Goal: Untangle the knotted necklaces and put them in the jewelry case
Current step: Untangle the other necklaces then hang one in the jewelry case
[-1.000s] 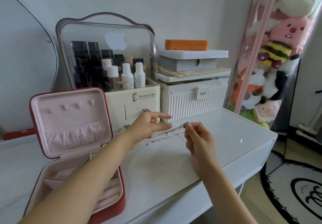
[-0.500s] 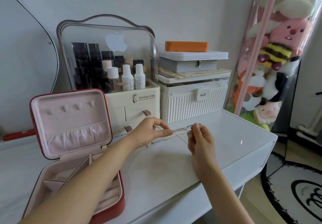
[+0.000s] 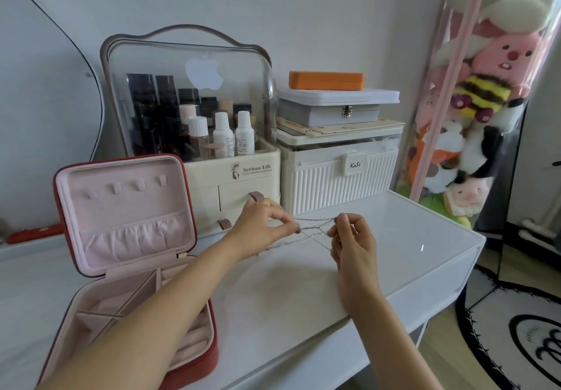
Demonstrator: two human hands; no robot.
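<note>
Thin silver necklaces (image 3: 314, 231) stretch in a tangle of crossing strands between my two hands, just above the white table (image 3: 425, 237). My left hand (image 3: 261, 228) pinches the chains at thumb and forefinger. My right hand (image 3: 353, 242) pinches the other end with its fingers curled. A loose strand trails down toward the tabletop. The red jewelry case (image 3: 127, 237) with pink lining stands open at the left, its lid upright and its lower tray partly hidden by my left forearm.
A clear-lidded cosmetics organizer (image 3: 194, 122) and a white ribbed storage box (image 3: 337, 174) with a grey case and an orange box on top stand behind my hands. A tall clear tube of plush toys (image 3: 473, 110) stands at the right, past the table's edge.
My hands have drawn slightly farther apart, spreading the chains into separate strands. My left hand's fingers closed from pointing into a pinch.
</note>
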